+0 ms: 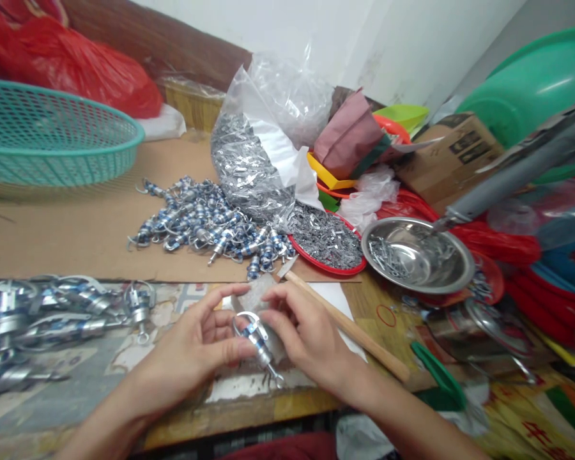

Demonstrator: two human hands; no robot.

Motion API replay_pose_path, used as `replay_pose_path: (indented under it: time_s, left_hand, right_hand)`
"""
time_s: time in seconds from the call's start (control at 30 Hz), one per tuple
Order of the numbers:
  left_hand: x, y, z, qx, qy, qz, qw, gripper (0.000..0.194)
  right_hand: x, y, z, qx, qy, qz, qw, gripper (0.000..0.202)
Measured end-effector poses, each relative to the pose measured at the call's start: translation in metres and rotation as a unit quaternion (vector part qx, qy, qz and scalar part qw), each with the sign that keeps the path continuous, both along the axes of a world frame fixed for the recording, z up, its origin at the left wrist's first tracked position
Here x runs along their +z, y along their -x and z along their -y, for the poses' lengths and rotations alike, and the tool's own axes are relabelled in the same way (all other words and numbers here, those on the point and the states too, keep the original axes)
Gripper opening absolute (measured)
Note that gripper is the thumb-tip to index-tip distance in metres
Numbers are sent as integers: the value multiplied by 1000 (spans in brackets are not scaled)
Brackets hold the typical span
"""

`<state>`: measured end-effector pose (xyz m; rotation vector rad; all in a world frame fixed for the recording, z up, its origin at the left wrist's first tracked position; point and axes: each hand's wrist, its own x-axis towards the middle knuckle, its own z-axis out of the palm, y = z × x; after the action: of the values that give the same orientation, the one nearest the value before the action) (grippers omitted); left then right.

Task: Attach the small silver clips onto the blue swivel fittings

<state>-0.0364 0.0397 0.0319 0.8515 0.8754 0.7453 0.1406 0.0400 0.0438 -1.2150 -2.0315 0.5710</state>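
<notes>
My left hand (208,335) holds a small silver-and-blue metal fitting (259,338) between thumb and fingers. The fitting has a curved pale lever at its top and a ring at its lower end, tilted down to the right. Close against its upper part, my right hand (304,329) has its thumb and fingers pinched together; what they grip, if anything, is hidden. Behind both hands lies a grey block (259,294), partly covered by them. A hammer (354,332) with a wooden handle rests right of my right hand, its head near the block.
Similar fittings form a pile (196,217) on cardboard, and more (43,319) lie at left. A plastic bag (249,160) and red plate (333,267) hold small metal pieces. A steel bowl (416,255) contains pins. Also here are a turquoise basket (57,137) and grey tool arm (517,172).
</notes>
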Motion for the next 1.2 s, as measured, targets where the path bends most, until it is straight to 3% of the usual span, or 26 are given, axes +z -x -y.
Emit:
replay_pose_path:
  time_s: [0.1,0.17,0.23,0.33,0.47,0.6,0.7,0.83,0.97,1.07,1.13,1.2]
  left_hand:
    - [1,-1,0,4,2,-1,1000,70]
    - [2,-1,-1,2,1,1,1000,70]
    - [2,0,-1,3,-1,-5,1000,70]
    - [3,0,-1,2,1,-15,1000,71]
    - [3,0,-1,5,0,-19,1000,68]
    - [2,-1,-1,9,5,-13,1000,73]
    - [4,-2,0,9,4,-5,1000,76]
    - [7,0,0,19,6,-24,1000,77]
    - [6,-2,-2,16,-4,-30,999,72]
    - [7,-7,0,21,-8,-35,999,71]
    - [10,-3,4,27,-11,-49,998,68]
    - [14,17,6,64,-33,-92,993,64]
  right_hand:
    - [-4,-29,-4,-97,-18,-23,995,11]
    - [-10,-54,-6,-145,6,74,987,18]
    - [-19,-74,-6,-147,56,180,971,26]
    - [-27,-89,0,-132,101,225,960,21]
    - [-13,-88,18,-130,61,175,974,23]
    - [18,-83,44,-60,-59,134,987,47]
    - [27,-81,58,-27,-113,145,983,59]
    - [20,-78,64,14,-77,199,977,54]
    - [14,-74,65,-4,-103,167,981,59]
    - [13,-71,60,8,-51,158,986,51]
    - [9,-75,50,-21,-23,128,991,42]
    - [0,-85,36,-78,-15,101,992,36]
